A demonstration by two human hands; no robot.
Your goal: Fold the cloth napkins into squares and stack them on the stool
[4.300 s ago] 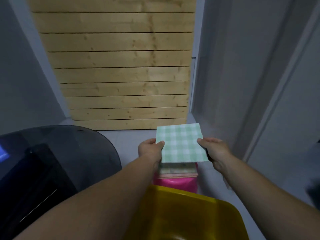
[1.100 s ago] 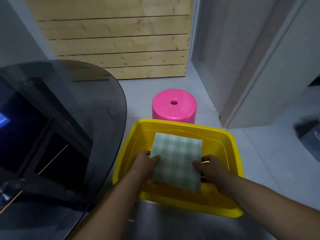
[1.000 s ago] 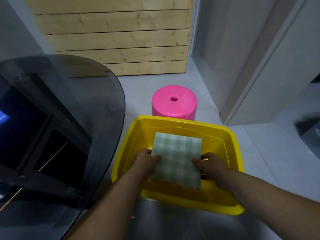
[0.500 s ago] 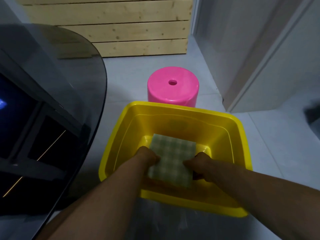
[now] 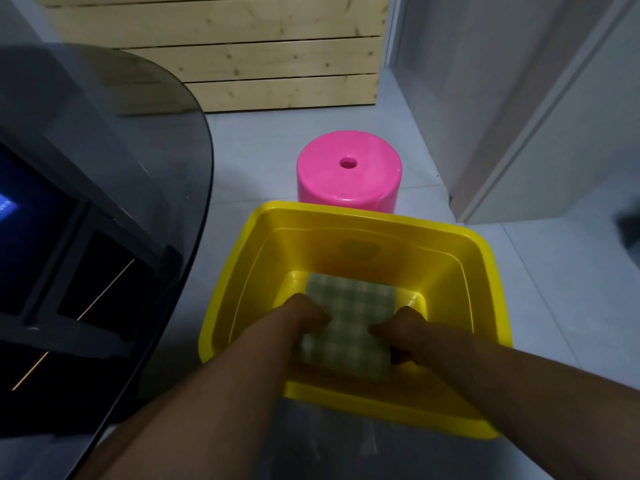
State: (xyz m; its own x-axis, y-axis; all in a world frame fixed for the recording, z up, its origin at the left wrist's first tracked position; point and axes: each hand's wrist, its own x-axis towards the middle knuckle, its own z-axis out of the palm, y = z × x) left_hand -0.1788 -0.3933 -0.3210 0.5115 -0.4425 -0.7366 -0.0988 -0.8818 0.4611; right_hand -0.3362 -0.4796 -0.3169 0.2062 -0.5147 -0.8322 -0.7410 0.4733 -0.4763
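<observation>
A folded green-and-white checked napkin [image 5: 349, 323], topmost of a stack, lies low inside the yellow plastic tub [image 5: 346, 216]. My left hand [image 5: 304, 315] grips the stack's left edge, thumb on top. My right hand [image 5: 403, 327] grips its right edge the same way. Both hands are down inside the tub. Beyond the tub stands the pink round stool [image 5: 349, 171] with a hole in its top and nothing on it.
A dark glass table [image 5: 104, 150] curves along the left, close to the tub. A wooden slat wall [image 5: 249, 53] closes the far end. White door panels [image 5: 519, 98] line the right. Grey floor tiles [image 5: 571, 289] lie around the tub.
The stack left the stool and came down into the yellow tub, held by both hands. Over the last second it sank from rim height to near the tub's bottom.
</observation>
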